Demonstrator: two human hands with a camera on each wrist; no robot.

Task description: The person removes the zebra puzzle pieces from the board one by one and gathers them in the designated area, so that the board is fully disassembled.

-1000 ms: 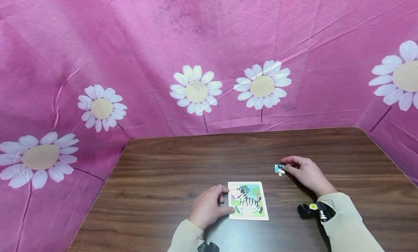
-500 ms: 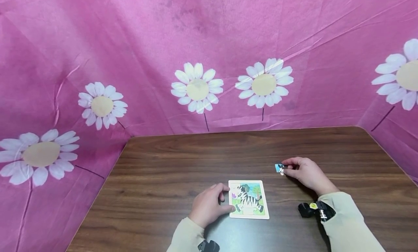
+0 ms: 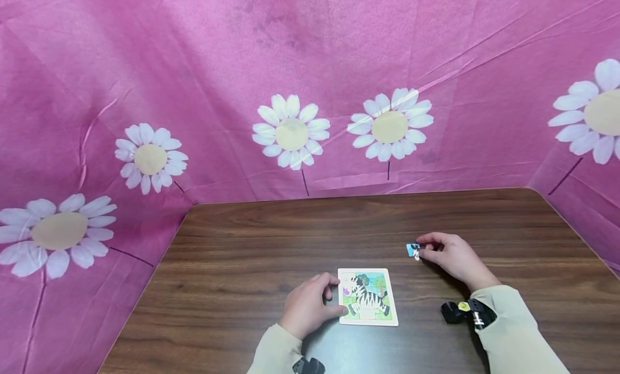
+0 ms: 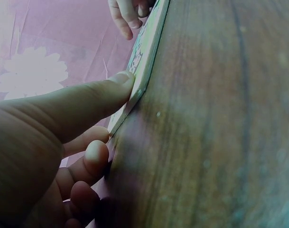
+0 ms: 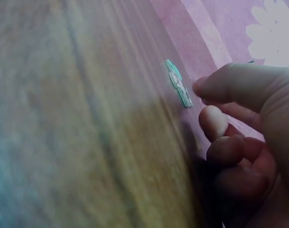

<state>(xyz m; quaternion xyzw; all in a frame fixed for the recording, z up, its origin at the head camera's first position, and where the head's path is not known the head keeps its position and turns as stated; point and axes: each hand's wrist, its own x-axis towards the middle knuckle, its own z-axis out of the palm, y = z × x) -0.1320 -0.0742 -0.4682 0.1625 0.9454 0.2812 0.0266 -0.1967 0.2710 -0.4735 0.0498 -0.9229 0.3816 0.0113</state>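
Observation:
A square zebra jigsaw puzzle in a pale frame lies flat on the wooden table. My left hand holds it by the left edge. In the left wrist view, the thumb presses on the frame's top near a corner, with the other fingers bent beside the edge. Farther back and to the right is a small blue and white jigsaw piece. My right hand is at its right side, thumb and forefinger partly over it in the head view. In the right wrist view, the piece lies just beyond the thumb tip, with a slight gap.
The brown wood-grain table ends at the back against a pink cloth printed with large white daisies. A black wrist camera sticks out beside the right wrist, and another black device is at the left wrist.
The small jigsaw piece has turned slightly beside my right fingertips, and the thumb now covers a bit more of it. My left hand and the framed puzzle stay in place.

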